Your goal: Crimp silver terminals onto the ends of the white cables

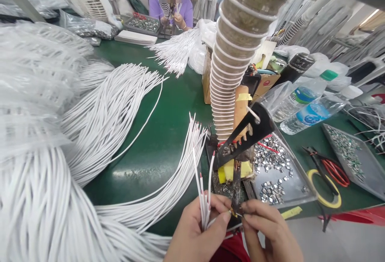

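Lying sideways, 2 water bottles (303, 101) show unreadable blue labels

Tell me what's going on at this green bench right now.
A person's left hand grips a small bunch of thin white cables with stripped ends, upright at the bench's near edge. The right hand pinches something small against one cable tip, just below a dark metal tool; what it is cannot be made out. A grey metal tray of small silver clips sits right of the tool. Large piles of white cables cover the green table. Another person works opposite.
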### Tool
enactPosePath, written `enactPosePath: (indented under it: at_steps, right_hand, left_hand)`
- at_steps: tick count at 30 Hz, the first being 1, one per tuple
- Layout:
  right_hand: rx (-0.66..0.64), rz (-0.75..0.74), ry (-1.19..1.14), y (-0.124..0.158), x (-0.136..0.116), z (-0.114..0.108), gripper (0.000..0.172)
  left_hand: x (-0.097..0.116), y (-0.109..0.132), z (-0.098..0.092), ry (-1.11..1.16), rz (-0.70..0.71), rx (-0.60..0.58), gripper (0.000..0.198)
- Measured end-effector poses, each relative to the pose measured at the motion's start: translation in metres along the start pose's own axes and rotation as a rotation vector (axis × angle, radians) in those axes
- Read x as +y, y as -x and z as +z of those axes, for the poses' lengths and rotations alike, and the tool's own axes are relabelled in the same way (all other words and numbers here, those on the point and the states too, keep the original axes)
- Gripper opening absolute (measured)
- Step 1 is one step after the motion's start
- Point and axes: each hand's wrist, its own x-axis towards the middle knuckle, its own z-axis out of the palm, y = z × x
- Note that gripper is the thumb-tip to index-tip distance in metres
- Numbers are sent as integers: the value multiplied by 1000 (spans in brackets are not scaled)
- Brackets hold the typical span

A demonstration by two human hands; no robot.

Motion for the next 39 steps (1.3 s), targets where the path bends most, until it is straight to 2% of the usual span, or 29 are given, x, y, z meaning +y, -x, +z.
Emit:
enactPosePath:
  at_steps: [4,6,11,16,19,22,25,27,29,31,34,39]
  right_hand:
    - [25,60,5,-3,-3,0,20]
    - [6,21,10,-3,-6,1,20]
    - [4,67,64,-1,-9,3,21]
    - [-56,-105,-37,-10,3,-1,23]
    - [-37,-106,-117,-14,7,-3,22]
    - [-14,-69,-154,-17,6,-9,12]
    - [-211,-51,-198,-21,5,-18,8]
    - [-378,-34,-255,-23,6,-22,5]
    - [-469,8,-332,-23,6,-22,8]
    - [-507,53,-393,-21,5,-19,9]
    - [-487,92,-411,-17,2,-16,1]
    - [-438,91,-308,-17,5,-25,6]
  left_hand:
    - [0,-1,-3,16,-15,-14,17]
    - [-3,-1,-5,16,-5,-30,15]
    - [-11,1,-9,-111,95,-52,11]
    - [-12,2,-8,-141,174,-49,11]
    - [-16,4,-7,-144,190,-41,13]
    - [-24,6,-9,-159,211,-59,14]
    - [-34,7,-16,-209,205,-118,8]
    - [-39,6,-23,-301,194,-208,3]
    - [-42,5,-29,-438,208,-301,3]
    - [-44,4,-32,-563,240,-342,11]
    - [-46,4,-33,-636,308,-343,24]
    - [-45,9,-35,-571,354,-315,17]
